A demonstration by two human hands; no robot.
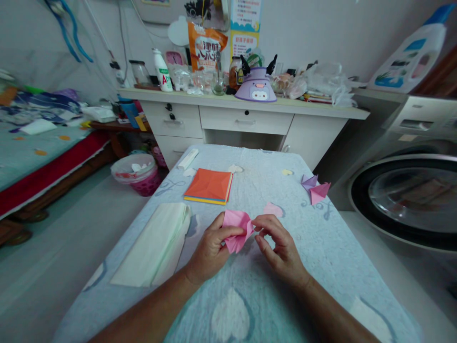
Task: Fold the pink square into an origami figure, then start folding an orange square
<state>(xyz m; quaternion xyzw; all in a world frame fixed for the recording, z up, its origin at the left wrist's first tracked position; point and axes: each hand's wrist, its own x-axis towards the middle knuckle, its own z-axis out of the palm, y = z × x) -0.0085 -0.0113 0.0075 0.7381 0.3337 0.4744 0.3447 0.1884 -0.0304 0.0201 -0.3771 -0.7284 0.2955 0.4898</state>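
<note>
A folded piece of pink paper (236, 230) is held between both hands just above a light blue cloth-covered table (321, 252). My left hand (211, 249) grips its left side with thumb on top and fingers curled under. My right hand (276, 243) pinches the paper's right tip between thumb and forefinger. A stack of coloured paper squares (210, 186) with an orange sheet on top lies beyond the hands. Two folded paper shapes, one purple (309, 181) and one pink (320, 192), sit at the right. A small pink scrap (273, 209) lies just past my right hand.
A folded pale green cloth (157, 245) lies left of the hands. A white tube (188, 159) rests at the table's far left. Behind stand a white desk (246, 119) crowded with bottles, a pink bin (137, 174) on the floor, a bed (32, 147) left, a washing machine (410, 190) right.
</note>
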